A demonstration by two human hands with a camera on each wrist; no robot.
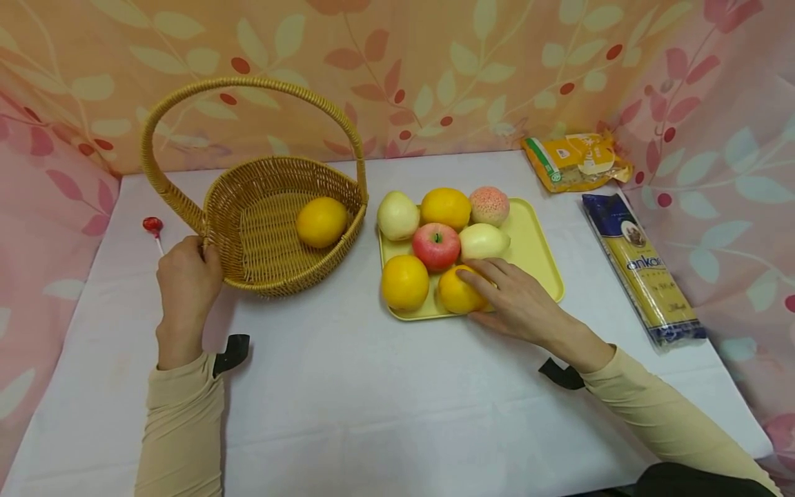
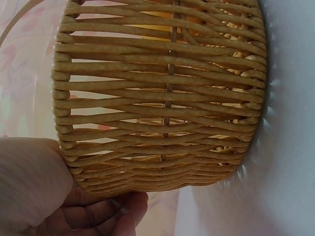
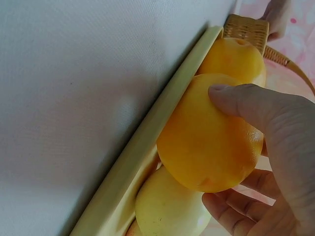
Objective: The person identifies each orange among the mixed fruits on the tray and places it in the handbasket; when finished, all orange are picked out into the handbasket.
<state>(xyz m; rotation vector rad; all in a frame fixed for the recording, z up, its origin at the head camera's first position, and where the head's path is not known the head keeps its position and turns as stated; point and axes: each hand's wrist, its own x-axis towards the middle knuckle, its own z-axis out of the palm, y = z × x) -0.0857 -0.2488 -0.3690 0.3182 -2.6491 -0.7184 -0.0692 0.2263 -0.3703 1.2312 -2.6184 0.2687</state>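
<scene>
My left hand [image 1: 189, 276] grips the left side of the wicker basket [image 1: 248, 281] at its rim, near the foot of the handle; the left wrist view shows its fingers [image 2: 106, 214] curled at the rim. One orange [image 1: 321, 222] lies inside the basket. My right hand [image 1: 518, 300] holds another orange [image 3: 209, 137] at the front of the yellow tray [image 1: 540, 259], its thumb [image 3: 241, 98] on one side and its fingers round the other. Beside that fruit sits a further orange [image 1: 405, 283], with a red apple [image 1: 437, 246] just behind.
Also on the tray are a pale round pear [image 1: 398, 215], a yellow-orange fruit [image 1: 446, 208], a speckled peach [image 1: 489, 206] and a pale oval fruit [image 1: 484, 241]. A red lollipop [image 1: 152, 225] lies left; an orange bag [image 1: 574, 162] and a pasta packet [image 1: 646, 269] lie right.
</scene>
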